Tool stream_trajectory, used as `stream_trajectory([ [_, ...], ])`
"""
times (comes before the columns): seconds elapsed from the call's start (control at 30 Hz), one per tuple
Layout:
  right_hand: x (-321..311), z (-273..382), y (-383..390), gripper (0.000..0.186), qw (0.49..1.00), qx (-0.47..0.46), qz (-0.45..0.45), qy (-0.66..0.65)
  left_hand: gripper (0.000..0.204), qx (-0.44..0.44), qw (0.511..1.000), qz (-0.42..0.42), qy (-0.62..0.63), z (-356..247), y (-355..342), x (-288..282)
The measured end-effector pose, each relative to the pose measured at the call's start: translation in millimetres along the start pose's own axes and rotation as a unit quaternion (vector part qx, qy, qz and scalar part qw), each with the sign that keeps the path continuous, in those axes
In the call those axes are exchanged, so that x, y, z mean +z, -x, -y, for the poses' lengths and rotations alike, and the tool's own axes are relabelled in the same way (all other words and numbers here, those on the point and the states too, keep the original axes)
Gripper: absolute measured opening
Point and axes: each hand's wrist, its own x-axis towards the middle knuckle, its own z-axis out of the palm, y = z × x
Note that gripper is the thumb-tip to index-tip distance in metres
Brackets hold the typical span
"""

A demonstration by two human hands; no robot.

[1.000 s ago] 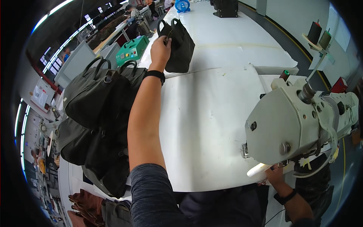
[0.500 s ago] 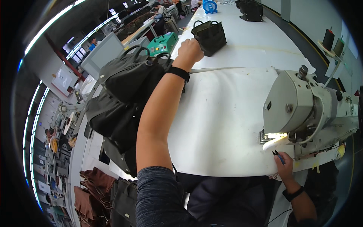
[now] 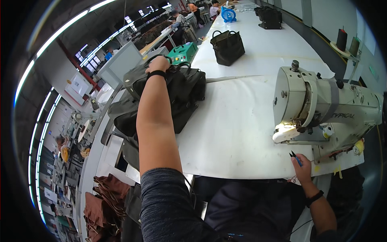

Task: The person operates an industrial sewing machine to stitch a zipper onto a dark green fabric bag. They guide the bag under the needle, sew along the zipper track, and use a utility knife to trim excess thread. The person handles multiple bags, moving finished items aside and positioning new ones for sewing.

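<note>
My left hand (image 3: 158,64) is at the top of a pile of dark green handbags (image 3: 183,86) on the left of the table, its fingers curled at the handles of the top bag. The exact grip is partly hidden by the back of the hand. Low on the right, my right hand (image 3: 302,167) holds small thread snips (image 3: 297,158) with a blue handle and dark pointed blades. It rests by the table's front edge, just in front of the sewing machine (image 3: 322,101), whose lamp is lit. Another dark handbag (image 3: 228,48) stands upright, farther back on the white table.
Behind the pile sits a green box-shaped device (image 3: 182,53). A blue fan (image 3: 229,15) and a black bag (image 3: 269,18) stand at the far end. Thread cones (image 3: 341,39) are on the right. Brown bags (image 3: 105,201) lie at lower left. Several people work in the background.
My left hand has moved left and nearer, from beside the single standing handbag to the top of the pile. My right hand still holds the snips. The view has shifted slightly.
</note>
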Motion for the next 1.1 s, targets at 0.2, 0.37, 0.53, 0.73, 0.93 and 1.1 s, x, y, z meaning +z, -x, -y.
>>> stream_trajectory([
  [0.2, 22.4, 16.9, 6.0, 0.024, 0.999, 0.002, 0.017, -0.031, 0.029, 0.195, 0.953, -0.233, 0.003, 62.5, -20.5, -79.7],
  [0.37, 15.0, 10.7, 2.7, 0.024, 1.0, -0.01, -0.009, -0.001, 0.028, 0.374, 0.879, -0.275, 0.11, 46.8, 63.8, -160.1],
  [0.53, 14.0, 10.7, -0.4, 0.026, 1.0, -0.017, -0.014, -0.015, 0.027, 0.366, 0.893, -0.181, 0.192, 66.8, 135.2, -165.6],
  [0.73, 30.3, -0.1, -21.6, 0.026, 0.975, -0.14, -0.079, 0.156, 0.039, 0.352, 0.885, 0.038, 0.301, 68.6, 205.9, -77.1],
  [0.93, 27.9, 4.5, -20.6, 0.028, 0.968, -0.104, -0.096, 0.205, 0.033, 0.27, 0.851, 0.229, 0.388, 61.6, 278.4, -7.4],
  [1.1, 36.7, 5.4, -18.9, 0.025, 0.974, -0.122, -0.1, 0.164, 0.023, 0.011, 0.678, 0.326, 0.659, 157.5, 222.4, 53.0],
])
